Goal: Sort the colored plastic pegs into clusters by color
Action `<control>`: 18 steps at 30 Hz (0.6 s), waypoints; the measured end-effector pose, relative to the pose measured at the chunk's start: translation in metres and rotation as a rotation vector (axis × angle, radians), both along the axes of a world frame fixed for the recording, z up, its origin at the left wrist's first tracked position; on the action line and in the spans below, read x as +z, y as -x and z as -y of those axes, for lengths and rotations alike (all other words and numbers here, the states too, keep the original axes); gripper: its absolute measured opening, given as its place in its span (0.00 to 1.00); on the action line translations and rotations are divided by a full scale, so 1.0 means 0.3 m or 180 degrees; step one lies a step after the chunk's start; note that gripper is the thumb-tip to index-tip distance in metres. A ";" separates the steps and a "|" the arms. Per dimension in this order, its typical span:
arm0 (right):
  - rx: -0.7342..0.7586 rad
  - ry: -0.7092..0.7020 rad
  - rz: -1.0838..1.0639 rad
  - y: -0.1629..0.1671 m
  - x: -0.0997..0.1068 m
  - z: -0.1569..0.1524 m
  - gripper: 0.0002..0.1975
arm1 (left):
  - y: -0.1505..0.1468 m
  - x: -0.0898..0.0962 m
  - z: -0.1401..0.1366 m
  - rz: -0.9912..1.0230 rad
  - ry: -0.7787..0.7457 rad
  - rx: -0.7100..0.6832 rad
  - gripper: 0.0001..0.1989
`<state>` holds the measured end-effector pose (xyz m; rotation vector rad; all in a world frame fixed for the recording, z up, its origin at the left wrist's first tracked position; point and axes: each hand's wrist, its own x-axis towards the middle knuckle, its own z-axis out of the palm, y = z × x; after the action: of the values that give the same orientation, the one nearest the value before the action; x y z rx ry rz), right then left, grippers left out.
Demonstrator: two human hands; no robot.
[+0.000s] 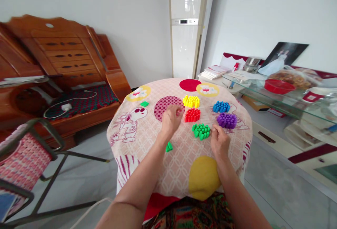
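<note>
Small upright plastic pieces stand in colour groups on the tablecloth: yellow pieces [191,101], red pieces [192,115], blue pieces [221,107], purple pieces [226,120] and green pieces [201,131]. My left hand [171,119] is over a maroon checked circle, left of the red group, its fingers bent together. What they hold, if anything, is too small to make out. At the right edge of the green group, my right hand [220,140] has its fingers pinched; their contents are hidden. One loose green piece [169,147] lies by my left forearm, another green piece [144,104] farther left.
A patterned cloth covers the round table [150,166]. To the left are a wooden bench [63,53] and a folding chair [26,152]. On the right, a glass shelf [297,104] bears a red bowl [279,86]. A tall white cabinet unit [184,46] stands behind.
</note>
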<state>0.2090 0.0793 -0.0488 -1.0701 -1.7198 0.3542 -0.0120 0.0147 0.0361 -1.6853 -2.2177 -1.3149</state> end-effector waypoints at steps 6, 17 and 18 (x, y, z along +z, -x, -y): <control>-0.0043 -0.0052 -0.0035 0.004 -0.013 -0.007 0.20 | 0.425 -0.038 -0.042 0.0044 0.0482 0.1367 0.21; -0.0044 -0.0080 0.0031 0.011 -0.011 -0.013 0.20 | 0.605 -0.082 -0.044 -0.0234 0.1609 0.1270 0.09; -0.0058 -0.0077 0.0020 0.012 -0.009 -0.011 0.20 | 0.600 -0.083 -0.042 -0.0261 0.1645 0.1315 0.09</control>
<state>0.2053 0.0827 -0.0514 -1.0697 -1.7147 0.3183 -0.1920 0.0272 0.0111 -1.2391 -2.8105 -0.6024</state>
